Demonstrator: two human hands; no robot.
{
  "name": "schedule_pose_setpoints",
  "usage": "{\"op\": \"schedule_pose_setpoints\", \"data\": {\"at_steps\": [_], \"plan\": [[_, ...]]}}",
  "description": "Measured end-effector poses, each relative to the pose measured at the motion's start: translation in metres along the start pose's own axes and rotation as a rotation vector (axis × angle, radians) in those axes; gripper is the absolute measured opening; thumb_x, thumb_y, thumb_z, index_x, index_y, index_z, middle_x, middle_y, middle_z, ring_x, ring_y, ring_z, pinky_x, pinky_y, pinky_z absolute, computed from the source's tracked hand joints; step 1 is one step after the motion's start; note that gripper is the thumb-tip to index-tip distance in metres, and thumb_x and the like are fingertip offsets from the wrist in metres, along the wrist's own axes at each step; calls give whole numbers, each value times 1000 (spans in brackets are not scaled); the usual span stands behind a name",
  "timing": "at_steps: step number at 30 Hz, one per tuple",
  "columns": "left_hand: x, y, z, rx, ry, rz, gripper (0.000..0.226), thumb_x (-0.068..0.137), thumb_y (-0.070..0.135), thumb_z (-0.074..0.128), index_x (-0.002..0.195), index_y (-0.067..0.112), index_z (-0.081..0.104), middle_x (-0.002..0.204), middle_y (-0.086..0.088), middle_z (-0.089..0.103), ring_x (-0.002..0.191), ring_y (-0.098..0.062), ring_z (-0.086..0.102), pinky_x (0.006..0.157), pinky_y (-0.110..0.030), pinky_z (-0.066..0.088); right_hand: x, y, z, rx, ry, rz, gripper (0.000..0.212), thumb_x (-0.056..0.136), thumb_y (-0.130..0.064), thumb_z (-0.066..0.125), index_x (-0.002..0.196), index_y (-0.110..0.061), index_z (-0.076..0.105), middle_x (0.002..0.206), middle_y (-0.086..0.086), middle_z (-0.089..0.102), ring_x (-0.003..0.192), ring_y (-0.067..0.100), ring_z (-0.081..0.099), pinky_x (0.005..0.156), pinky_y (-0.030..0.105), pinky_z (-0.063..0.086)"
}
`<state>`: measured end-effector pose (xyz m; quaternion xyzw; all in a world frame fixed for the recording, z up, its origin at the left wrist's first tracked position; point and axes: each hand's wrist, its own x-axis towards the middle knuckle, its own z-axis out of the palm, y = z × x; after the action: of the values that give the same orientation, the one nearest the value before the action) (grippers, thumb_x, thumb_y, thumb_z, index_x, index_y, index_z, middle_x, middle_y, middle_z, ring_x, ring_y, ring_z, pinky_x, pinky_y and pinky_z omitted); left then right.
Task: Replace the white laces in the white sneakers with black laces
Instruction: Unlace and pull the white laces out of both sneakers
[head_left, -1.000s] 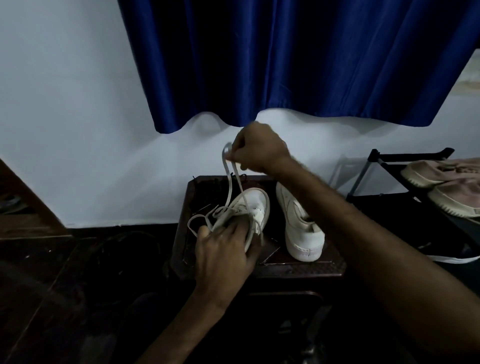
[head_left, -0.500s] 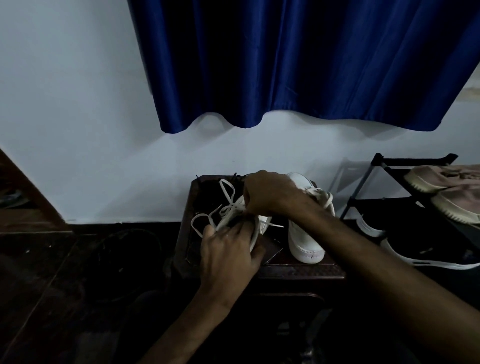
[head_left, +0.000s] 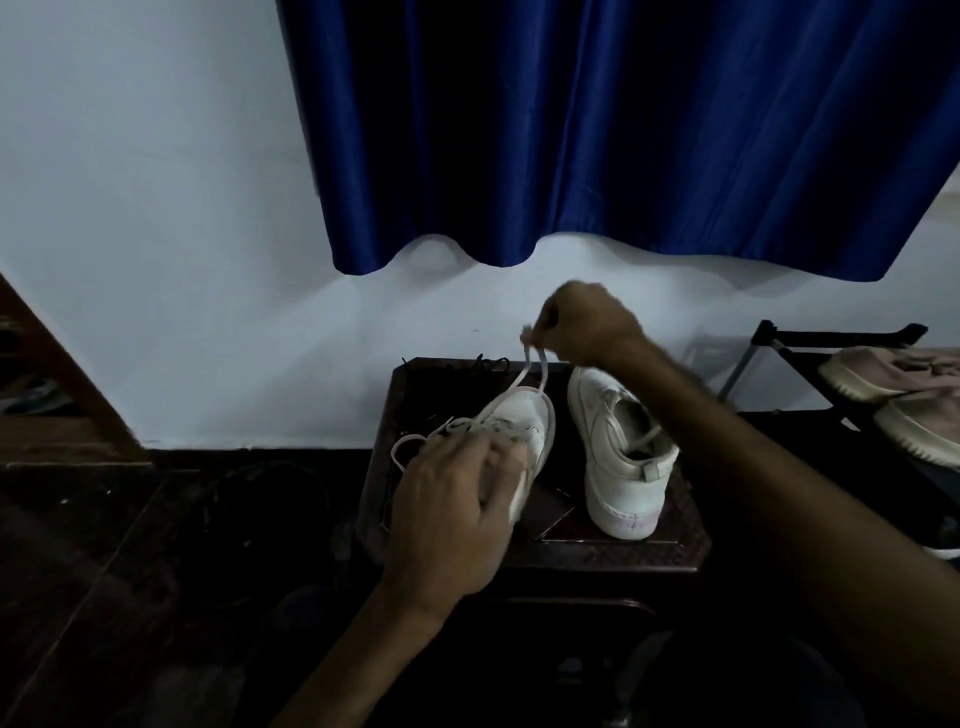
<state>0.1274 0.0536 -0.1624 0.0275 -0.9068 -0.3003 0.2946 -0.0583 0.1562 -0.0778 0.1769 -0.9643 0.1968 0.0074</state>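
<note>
Two white sneakers stand on a small dark table. My left hand grips the left sneaker from above, over its rear half. My right hand is raised above the shoe and pinches a loop of the white lace, which runs taut down to the eyelets. A slack loop of the same lace hangs off the shoe's left side. The right sneaker stands free beside it, heel towards me. Black laces lie at the table's far edge, dim and partly hidden.
A blue curtain hangs over the white wall behind. A black shoe rack at the right carries pinkish shoes. Dark floor surrounds the table, with dark wooden furniture at the far left.
My right hand had dropped to the left sneaker's eyelets and has now risen again, drawing a loop of white lace upward. My left hand stays on the shoe.
</note>
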Motion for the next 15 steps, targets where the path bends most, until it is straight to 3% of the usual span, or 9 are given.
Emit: {"op": "schedule_pose_setpoints", "data": {"at_steps": [2,4,6,8,10,12,15], "plan": [[9,-12,-5,-33,54,-61,30,90,52,49,99,26,61,96,10,59,91,-11,55,79,-30,45,-11,9,14,-97,-106,4,30,81,-44,72,91,-15,72,95,5,72,86,24,67,80,38,56],[15,-25,-4,7,-24,-128,32,82,50,63,102,24,61,98,8,60,93,-14,57,79,-30,47,-23,11,21,-222,-198,-17,40,80,-46,73,103,-14,68,105,7,69,95,26,65,79,35,52],[16,-30,0,20,-71,-176,24,80,40,70,97,24,65,95,11,63,87,-11,61,72,-25,44,-34,8,24,-298,-158,-71,43,80,-48,73,107,-16,65,108,5,65,99,27,63,77,33,46],[18,-29,1,50,-31,-193,14,84,36,69,88,23,67,87,12,65,79,-9,61,65,-21,40,-45,0,25,-184,-94,-142,30,80,-47,73,98,-23,67,103,2,68,94,23,65,77,33,50],[20,-27,0,52,11,-208,17,88,39,66,83,23,67,81,12,64,73,-7,61,61,-21,41,-54,-11,25,-65,-181,-219,23,79,-48,73,88,-26,72,95,-1,71,89,19,66,78,35,55],[20,-25,-2,61,16,-214,17,87,39,66,81,23,66,78,10,62,70,-10,60,57,-26,42,-60,-20,26,-95,-299,-264,28,80,-49,71,88,-22,73,91,-1,70,87,19,65,79,36,55],[13,-22,-4,132,-33,-227,10,82,32,68,90,26,66,83,11,57,78,-16,60,56,-27,34,-62,-24,26,-190,-313,-286,26,83,-39,68,89,-14,72,84,1,64,85,22,64,75,34,54]]}}
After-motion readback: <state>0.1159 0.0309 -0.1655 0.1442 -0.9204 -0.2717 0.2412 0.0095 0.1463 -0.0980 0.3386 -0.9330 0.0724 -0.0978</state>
